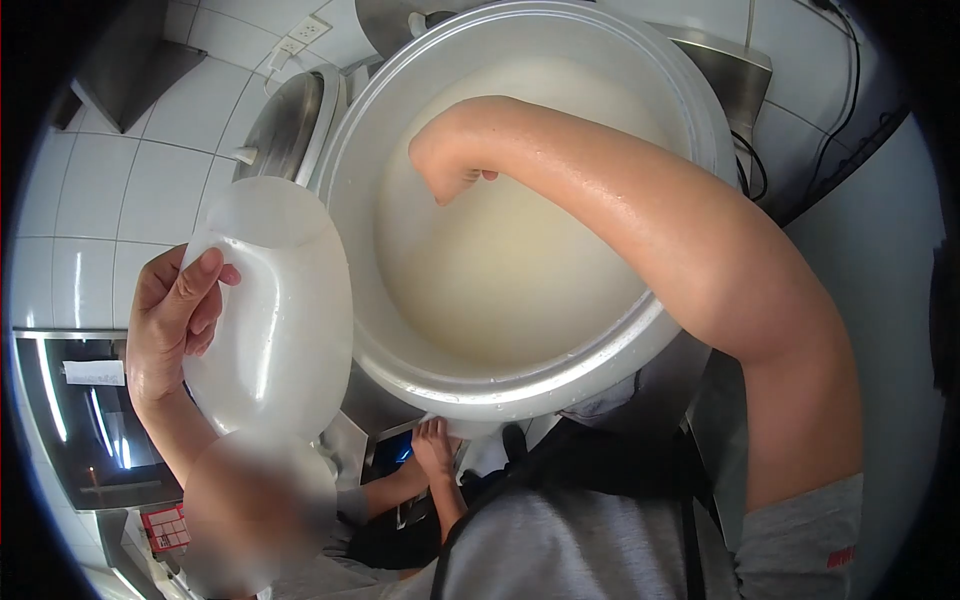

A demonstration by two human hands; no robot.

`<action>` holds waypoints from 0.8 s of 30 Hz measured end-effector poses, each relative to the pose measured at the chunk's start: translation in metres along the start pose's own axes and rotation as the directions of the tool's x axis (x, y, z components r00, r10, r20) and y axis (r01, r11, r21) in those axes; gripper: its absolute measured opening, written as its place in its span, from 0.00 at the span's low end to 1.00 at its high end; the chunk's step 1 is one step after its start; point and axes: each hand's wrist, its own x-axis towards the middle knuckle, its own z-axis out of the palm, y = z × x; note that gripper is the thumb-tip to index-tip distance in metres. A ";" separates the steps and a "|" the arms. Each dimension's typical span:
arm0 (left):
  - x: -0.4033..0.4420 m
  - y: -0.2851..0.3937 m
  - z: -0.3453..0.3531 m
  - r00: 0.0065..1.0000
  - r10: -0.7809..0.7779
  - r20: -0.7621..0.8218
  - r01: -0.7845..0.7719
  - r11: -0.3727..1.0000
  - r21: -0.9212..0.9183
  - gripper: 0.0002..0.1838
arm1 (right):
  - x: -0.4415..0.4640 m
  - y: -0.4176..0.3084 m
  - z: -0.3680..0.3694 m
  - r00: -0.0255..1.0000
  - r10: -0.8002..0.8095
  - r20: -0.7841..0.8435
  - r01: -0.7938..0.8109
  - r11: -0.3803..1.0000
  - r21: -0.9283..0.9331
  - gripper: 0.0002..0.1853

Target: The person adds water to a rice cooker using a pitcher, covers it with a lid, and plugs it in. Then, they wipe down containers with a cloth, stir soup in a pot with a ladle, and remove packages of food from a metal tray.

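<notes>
Pot (470, 392): pale silvery grey. Liquid (500, 280): cloudy cream-white. Container (275, 340): milky translucent white. Lid (290, 125): dull silver. Tiles (92, 190): white, grey-lined grid. Shirt (570, 545): heathered grey. Sleeve (795, 540): same grey, red lettering (841, 557). Label (167, 528): red-and-white grid. Outlet (308, 28): white.

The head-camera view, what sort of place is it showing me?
Probably a commercial kitchen, though I can't be certain: a very large round tub holds cloudy whitish liquid, the white-tiled wall looks easy to wash, and a metal lid with a pale knob shows beside the tub.
</notes>
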 end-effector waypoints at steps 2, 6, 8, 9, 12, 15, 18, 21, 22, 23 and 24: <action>0.000 -0.001 -0.001 1.000 -0.006 0.002 0.006 1.000 0.006 0.21 | -0.002 -0.001 0.001 1.000 -0.003 -0.025 0.003 1.000 0.017 0.12; -0.002 -0.002 -0.001 1.000 -0.020 -0.013 0.021 1.000 0.013 0.21 | -0.002 -0.003 -0.001 1.000 -0.020 0.020 0.021 1.000 -0.018 0.13; -0.002 -0.001 0.000 1.000 -0.020 -0.005 0.020 1.000 0.008 0.21 | -0.001 -0.003 0.000 0.999 -0.032 0.024 0.032 0.999 -0.026 0.14; -0.002 0.000 0.000 1.000 -0.020 -0.001 0.020 1.000 0.005 0.21 | 0.000 -0.003 0.000 0.999 -0.032 0.028 0.033 0.999 -0.025 0.14; -0.002 0.001 0.002 1.000 -0.017 0.003 0.017 1.000 0.007 0.21 | 0.002 -0.002 0.001 0.999 -0.025 0.026 0.026 1.000 -0.014 0.15; -0.002 0.000 0.002 1.000 -0.023 -0.005 0.023 1.000 0.007 0.21 | 0.003 -0.001 0.002 1.000 -0.009 0.011 0.009 1.000 0.007 0.15; -0.002 -0.001 0.002 1.000 -0.017 -0.003 0.017 1.000 0.003 0.21 | 0.003 -0.001 0.002 0.999 -0.010 0.033 0.010 1.000 0.000 0.15; -0.002 0.000 0.003 1.000 -0.015 -0.010 0.016 0.999 0.028 0.21 | 0.000 0.000 0.000 0.999 -0.012 0.048 0.013 1.000 -0.009 0.15; -0.002 0.000 0.003 1.000 -0.013 -0.013 0.014 1.000 0.023 0.21 | -0.002 -0.001 -0.001 0.999 -0.006 0.045 0.006 1.000 -0.003 0.14; -0.003 0.000 0.004 1.000 -0.011 -0.017 0.012 1.000 0.018 0.21 | -0.003 -0.001 -0.001 0.999 0.000 0.041 0.000 1.000 0.004 0.14; -0.003 0.001 0.004 1.000 -0.010 -0.021 0.010 1.000 0.013 0.21 | -0.002 -0.002 -0.001 0.999 -0.004 0.039 0.004 1.000 0.001 0.14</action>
